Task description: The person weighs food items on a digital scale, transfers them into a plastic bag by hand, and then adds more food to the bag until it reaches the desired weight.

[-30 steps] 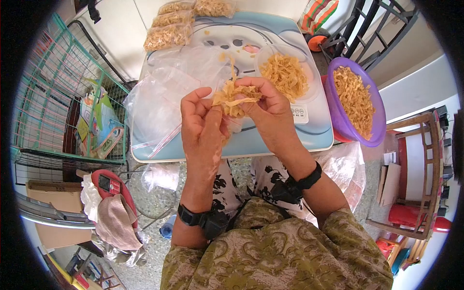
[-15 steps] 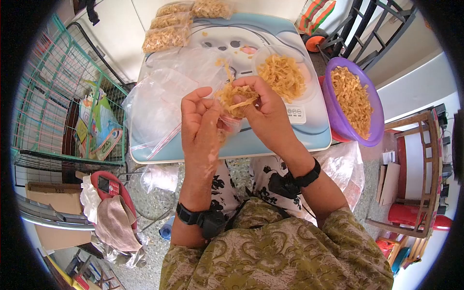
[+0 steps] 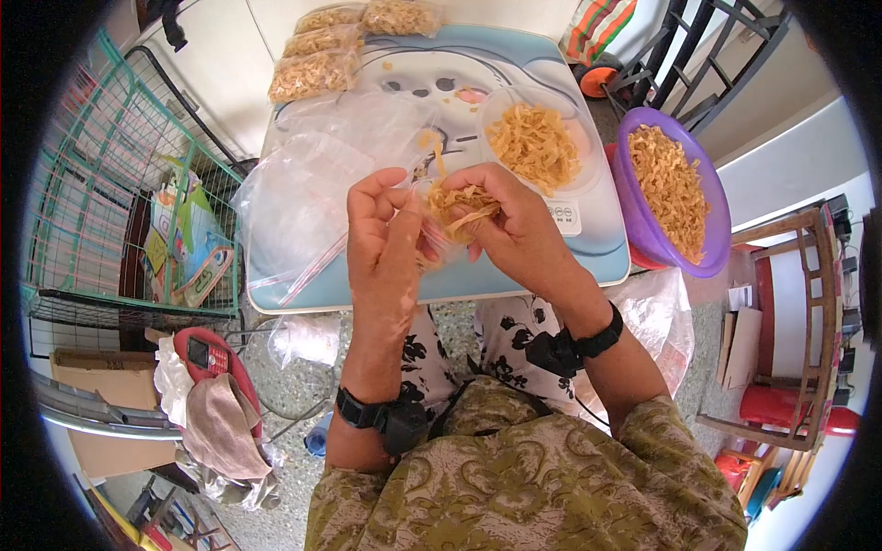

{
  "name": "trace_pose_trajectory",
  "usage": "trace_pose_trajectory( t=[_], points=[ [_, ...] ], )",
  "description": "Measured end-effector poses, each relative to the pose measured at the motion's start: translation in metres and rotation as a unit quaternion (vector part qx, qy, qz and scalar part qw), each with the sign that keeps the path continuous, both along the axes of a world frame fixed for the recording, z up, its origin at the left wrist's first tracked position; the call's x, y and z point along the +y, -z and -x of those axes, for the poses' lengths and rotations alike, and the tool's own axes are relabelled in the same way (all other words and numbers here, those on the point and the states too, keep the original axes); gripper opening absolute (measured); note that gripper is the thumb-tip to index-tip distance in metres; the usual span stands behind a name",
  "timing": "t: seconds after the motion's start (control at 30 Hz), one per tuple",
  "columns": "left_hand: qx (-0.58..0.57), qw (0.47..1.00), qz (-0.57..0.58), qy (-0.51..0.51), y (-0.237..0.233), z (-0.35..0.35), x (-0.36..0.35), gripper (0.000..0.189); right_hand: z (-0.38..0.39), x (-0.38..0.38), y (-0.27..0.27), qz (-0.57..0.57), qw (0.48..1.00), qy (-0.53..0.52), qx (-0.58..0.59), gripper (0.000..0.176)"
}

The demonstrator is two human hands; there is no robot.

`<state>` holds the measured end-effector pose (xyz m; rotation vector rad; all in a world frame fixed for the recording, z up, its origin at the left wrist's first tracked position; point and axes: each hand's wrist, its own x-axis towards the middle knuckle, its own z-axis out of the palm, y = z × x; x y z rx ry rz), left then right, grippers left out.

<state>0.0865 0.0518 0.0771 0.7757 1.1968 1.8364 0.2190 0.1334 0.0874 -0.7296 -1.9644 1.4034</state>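
Observation:
Above the near edge of the table, my left hand (image 3: 384,239) grips the rim of a small clear plastic bag (image 3: 432,241), partly hidden between my hands. My right hand (image 3: 510,220) is closed on a clump of dried yellow strips (image 3: 466,204) at the bag's mouth. One strip sticks up from the clump. Behind my right hand, a clear round bowl (image 3: 594,151) of the same strips rests on a white scale (image 3: 564,217). Flat empty plastic bags (image 3: 303,197) lie on the table left of my hands.
Several filled bags (image 3: 315,75) lie at the table's (image 3: 441,292) back left. A purple basin (image 3: 634,204) of strips stands to the right. At the left are a green wire cage (image 3: 138,119) and a red stool (image 3: 248,404) with a phone (image 3: 208,355) and cloth.
My right hand has moved slightly right and down with the clump of strips. The left hand has barely shifted and still grips the bag.

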Motion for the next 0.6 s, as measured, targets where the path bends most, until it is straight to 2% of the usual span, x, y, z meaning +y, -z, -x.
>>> trace_pose_trajectory(
  t=[0.13,0.33,0.4,0.43,0.53,0.6],
  points=[
    [-0.019,0.999,-0.017,0.021,-0.001,-0.006,0.002,0.029,0.001,0.0,-0.003,-0.002,1.0,0.0,0.002,0.031],
    [-0.003,1.0,-0.001,0.024,-0.001,-0.009,0.002,0.031,0.001,0.007,-0.018,0.014,0.998,0.058,-0.022,0.026],
    [0.004,0.999,-0.004,0.032,0.0,-0.007,0.003,0.029,0.001,0.012,-0.018,-0.078,0.995,0.047,-0.032,0.024],
    [0.012,0.999,-0.007,0.038,0.0,-0.007,0.004,0.028,0.002,0.012,-0.017,-0.078,0.995,0.048,-0.032,0.024],
    [-0.013,1.0,-0.008,0.022,-0.005,-0.009,0.004,0.027,0.011,0.009,-0.013,-0.078,0.995,0.061,0.015,0.023],
    [-0.024,0.999,-0.019,0.016,-0.002,-0.007,0.006,0.027,0.014,0.005,-0.011,-0.037,0.996,0.064,0.047,0.022]
  ],
)
